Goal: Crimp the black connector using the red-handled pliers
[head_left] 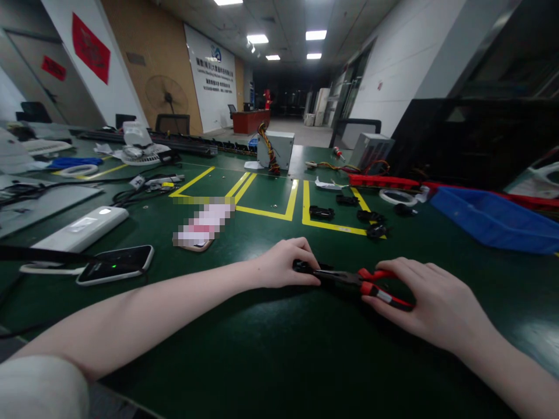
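Observation:
My right hand (430, 302) grips the red handles of a pair of pliers (371, 283) that lies low over the green table (279, 349). The dark jaws of the pliers point left. My left hand (286, 263) is closed in a pinch on a small black part (305, 267) at the jaws. Both hands rest near the middle of the table, close to its front edge.
Several small black parts (349, 212) lie inside yellow tape boxes behind the hands. A blue bin (493, 218) stands at the right. A phone (116, 265) and a white power bank (81, 230) lie at the left, with cables behind. Two grey metal boxes (276, 148) stand further back.

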Tool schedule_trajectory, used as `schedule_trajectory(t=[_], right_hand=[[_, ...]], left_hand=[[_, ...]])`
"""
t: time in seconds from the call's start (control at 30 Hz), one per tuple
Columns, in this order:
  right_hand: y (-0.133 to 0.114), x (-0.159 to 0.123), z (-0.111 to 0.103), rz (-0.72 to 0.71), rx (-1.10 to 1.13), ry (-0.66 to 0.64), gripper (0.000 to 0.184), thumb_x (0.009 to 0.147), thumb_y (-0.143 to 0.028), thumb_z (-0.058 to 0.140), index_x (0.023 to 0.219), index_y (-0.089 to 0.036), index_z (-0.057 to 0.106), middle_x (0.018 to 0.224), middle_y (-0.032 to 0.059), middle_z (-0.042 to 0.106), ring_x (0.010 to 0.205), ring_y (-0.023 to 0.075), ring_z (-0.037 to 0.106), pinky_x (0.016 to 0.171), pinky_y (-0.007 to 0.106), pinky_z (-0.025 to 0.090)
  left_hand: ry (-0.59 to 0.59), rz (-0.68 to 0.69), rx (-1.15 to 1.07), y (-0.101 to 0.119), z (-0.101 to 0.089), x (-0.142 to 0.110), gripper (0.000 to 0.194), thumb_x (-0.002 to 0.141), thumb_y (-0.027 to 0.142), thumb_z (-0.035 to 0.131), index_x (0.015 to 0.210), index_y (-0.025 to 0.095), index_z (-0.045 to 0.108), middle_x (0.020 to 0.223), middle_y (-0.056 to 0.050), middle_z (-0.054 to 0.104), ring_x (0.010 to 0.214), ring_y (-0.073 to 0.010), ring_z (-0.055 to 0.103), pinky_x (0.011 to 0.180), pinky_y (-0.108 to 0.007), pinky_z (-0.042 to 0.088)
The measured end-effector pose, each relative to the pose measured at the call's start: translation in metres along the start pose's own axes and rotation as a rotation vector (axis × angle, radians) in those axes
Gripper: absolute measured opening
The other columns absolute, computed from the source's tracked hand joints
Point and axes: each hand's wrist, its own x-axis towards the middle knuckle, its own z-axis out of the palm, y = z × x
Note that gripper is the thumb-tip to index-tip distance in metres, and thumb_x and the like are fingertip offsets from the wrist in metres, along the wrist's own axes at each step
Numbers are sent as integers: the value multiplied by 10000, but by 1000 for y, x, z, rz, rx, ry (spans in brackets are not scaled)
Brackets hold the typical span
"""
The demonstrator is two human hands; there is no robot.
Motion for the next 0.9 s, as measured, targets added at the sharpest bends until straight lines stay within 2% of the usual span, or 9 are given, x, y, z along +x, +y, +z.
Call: schedule_trajectory(t=[0.13,0.37,0.53,0.63,0.77,0.9], right_hand=[[4,-2,0,45,38,14,370,898,-541,644,1062,-210,611,923,110,717,724,265,677,585,401,520],[6,-6,-4,32,48,35,377,915,-550,623,1110,-229,584,970,115,709,798,292,699,637,438,563],[4,-3,-8,14,17,77,378,911,-516,632,1132,-212,596,992,137,714,876,330,699,696,473,555],[4,-3,-9,-21,-9,87,363,905,-472,657,1150,-212,596,1000,130,728,895,327,704,817,519,549],[6,-3,-9,-65,-23,86,364,896,-479,675,1156,-236,599,984,92,748,861,300,721,986,576,483],[4,-2,-9,-83,-27,86,366,899,-505,664,1137,-231,613,972,89,752,839,295,721,968,567,478]], left_hand=[[-9,-13,7,2,-1,0,137,841,226,823,951,160,776,1037,-51,606,957,-182,612,879,-328,511],[-16,-4,13,3,-1,0,119,845,228,821,945,177,782,1033,-46,621,969,-184,614,895,-340,498],[-31,-8,38,3,-2,-1,125,871,246,798,974,176,781,1054,-49,612,981,-187,607,883,-343,489],[-41,-1,52,2,-2,-2,138,887,266,785,999,186,779,1069,-49,606,991,-189,603,889,-351,487],[-37,7,43,0,-1,-2,122,879,263,792,978,194,778,1067,-46,605,998,-194,608,908,-363,490],[-34,-3,45,1,-1,-2,109,878,262,790,963,196,777,1073,-48,609,1011,-203,612,908,-367,492]])
